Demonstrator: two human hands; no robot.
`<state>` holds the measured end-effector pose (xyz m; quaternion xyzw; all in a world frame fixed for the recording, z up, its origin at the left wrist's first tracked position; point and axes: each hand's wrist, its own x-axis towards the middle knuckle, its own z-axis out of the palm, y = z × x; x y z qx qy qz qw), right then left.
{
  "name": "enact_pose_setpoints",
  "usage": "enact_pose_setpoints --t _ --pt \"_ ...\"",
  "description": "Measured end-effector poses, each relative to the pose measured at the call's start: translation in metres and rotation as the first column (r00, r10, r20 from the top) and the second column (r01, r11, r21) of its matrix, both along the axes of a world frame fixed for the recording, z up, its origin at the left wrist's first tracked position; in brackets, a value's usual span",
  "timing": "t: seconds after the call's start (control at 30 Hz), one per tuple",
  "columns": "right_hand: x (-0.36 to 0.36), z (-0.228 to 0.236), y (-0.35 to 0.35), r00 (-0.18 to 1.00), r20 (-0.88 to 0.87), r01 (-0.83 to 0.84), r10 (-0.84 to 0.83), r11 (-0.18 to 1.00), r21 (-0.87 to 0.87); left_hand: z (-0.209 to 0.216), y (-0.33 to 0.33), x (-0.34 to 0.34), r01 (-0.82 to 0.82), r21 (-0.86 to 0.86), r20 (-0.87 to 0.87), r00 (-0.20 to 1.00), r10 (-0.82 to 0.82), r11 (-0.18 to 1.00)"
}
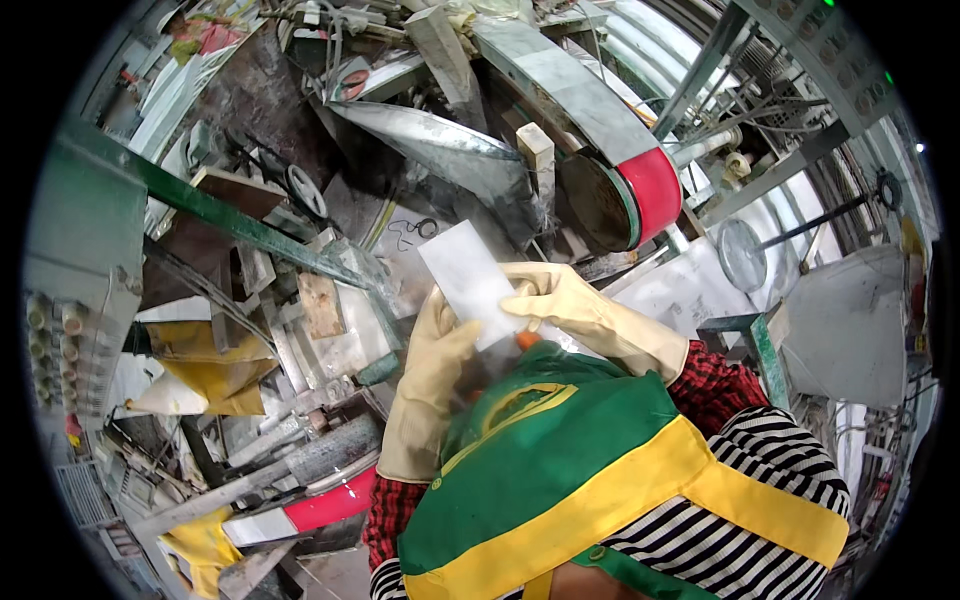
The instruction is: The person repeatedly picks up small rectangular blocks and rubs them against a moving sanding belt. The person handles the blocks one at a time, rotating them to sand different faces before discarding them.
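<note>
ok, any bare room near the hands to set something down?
Looks bare: the pale surface between the cream-gloved right hand and the round translucent disc. Crowded: ahead, around the red-and-white curved band; left, beneath the green metal bar.

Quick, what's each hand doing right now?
Left cream-gloved hand: closed, holding the flat white rectangular slab near its lower left edge.
Right cream-gloved hand: closed, holding that slab by its right edge.
</note>
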<state>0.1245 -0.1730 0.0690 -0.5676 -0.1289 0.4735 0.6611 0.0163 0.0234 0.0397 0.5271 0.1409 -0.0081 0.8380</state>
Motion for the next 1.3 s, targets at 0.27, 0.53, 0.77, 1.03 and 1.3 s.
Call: enact_pose_setpoints --t 0.27,0.53,0.77,1.03,1.3 --pt "-0.011 -0.024 0.013 0.814 0.579 0.302 -0.043 0.883 -0.360 0.001 -0.021 0.020 0.094 0.038 -0.008 0.996 -0.093 0.995" --pt "-0.034 -0.048 -0.031 0.801 0.532 0.492 -0.275 0.808 -0.323 0.015 -0.045 0.036 0.690 0.216 -0.115 0.720 -0.684 0.691" --pt "-0.105 -0.086 -0.211 0.428 0.759 0.880 -0.491 0.035 -0.474 -0.024 -0.018 0.003 0.476 0.289 -0.070 0.876 -0.478 0.830" --pt "-0.303 -0.071 -0.379 0.367 0.834 0.448 -0.412 -0.707 -0.547 -0.037 0.017 -0.032 0.319 0.304 -0.370 0.908 -0.197 0.898" --pt "-0.403 -0.102 -0.461 0.370 0.769 0.172 -0.522 -0.774 -0.609 -0.098 0.071 -0.002 0.322 0.343 -0.506 0.855 -0.116 0.882"
